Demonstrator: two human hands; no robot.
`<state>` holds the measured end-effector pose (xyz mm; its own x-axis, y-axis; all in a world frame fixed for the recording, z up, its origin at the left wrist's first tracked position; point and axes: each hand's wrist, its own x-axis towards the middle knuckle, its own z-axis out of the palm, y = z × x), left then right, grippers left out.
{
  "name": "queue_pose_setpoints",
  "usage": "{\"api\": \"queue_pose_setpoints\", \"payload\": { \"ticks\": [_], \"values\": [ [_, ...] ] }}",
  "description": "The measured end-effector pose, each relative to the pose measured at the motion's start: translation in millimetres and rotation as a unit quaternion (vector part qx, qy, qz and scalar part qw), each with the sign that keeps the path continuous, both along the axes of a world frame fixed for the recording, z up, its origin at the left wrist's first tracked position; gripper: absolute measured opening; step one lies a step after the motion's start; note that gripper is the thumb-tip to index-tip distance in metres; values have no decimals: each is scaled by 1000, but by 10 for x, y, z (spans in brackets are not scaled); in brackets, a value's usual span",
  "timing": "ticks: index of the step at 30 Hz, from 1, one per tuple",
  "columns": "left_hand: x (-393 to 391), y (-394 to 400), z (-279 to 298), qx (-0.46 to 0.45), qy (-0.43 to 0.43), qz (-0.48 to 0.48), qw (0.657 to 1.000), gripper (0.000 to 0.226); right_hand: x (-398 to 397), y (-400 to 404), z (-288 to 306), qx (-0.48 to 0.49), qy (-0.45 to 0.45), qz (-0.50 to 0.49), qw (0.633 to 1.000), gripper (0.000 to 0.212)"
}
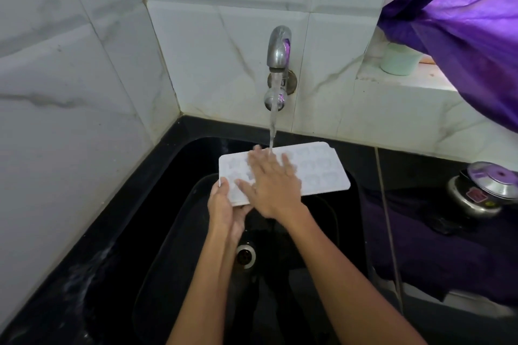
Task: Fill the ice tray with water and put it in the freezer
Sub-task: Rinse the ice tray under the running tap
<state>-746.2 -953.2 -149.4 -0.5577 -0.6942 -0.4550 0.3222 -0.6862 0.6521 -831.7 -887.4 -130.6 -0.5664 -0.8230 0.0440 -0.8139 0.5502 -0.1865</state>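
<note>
A white ice tray (316,171) with several small compartments is held level over the black sink (168,232). My left hand (224,209) grips its near left corner from below. Lying flat on top of the tray is my right hand (270,182), its fingers spread over the compartments. Water runs from the metal wall tap (279,49) in a thin stream (272,126) and lands on the tray just beyond my right fingers.
The sink drain (245,255) lies below my forearms. White marble tiles (84,64) close off the left and back. On the right stand a steel pressure cooker (482,190) on a dark counter, a pale cup (399,60) on the ledge and a purple curtain (462,22).
</note>
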Motion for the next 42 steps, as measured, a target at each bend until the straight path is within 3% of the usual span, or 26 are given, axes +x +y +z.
{"api": "queue_pose_setpoints", "payload": {
  "ticks": [4,6,12,16,18,23,26,28,30,34,37,39,42],
  "values": [
    [72,-88,-36,-13,-9,2,1000,22,-283,236,15,40,-68,-184,980,78],
    [33,-23,-30,-12,-18,-14,1000,22,-255,214,12,39,-73,-223,971,80],
    [-146,96,51,-40,-25,-38,998,27,5,14,-43,-34,-13,3,999,68],
    [-71,20,43,-41,-16,-34,998,26,-305,139,38,-16,-74,-118,990,108],
    [-23,6,9,-45,-13,-35,998,28,-487,181,159,3,-136,-188,973,115],
    [-62,77,-48,-37,-6,-30,999,40,-543,190,337,-62,-193,-259,944,76],
    [-112,38,-80,57,-31,-35,997,58,-419,235,251,-143,-161,-252,943,44],
    [-115,4,-81,144,1,-45,989,77,-317,289,131,-183,-113,-242,946,26],
    [-100,-10,-37,155,28,-82,984,73,-223,338,-10,-211,-61,-232,948,14],
    [-159,-59,1,112,27,-88,989,33,-97,396,-169,-197,-92,-237,947,17],
    [-193,-43,-18,103,0,-58,993,36,-48,338,-105,-134,-156,-251,946,29],
    [-206,-16,-58,87,-14,-58,994,39,-17,278,-38,-155,-173,-224,946,33],
    [-239,108,-49,88,-10,-76,993,43,66,138,35,-211,-186,-74,957,38]
  ]
}}
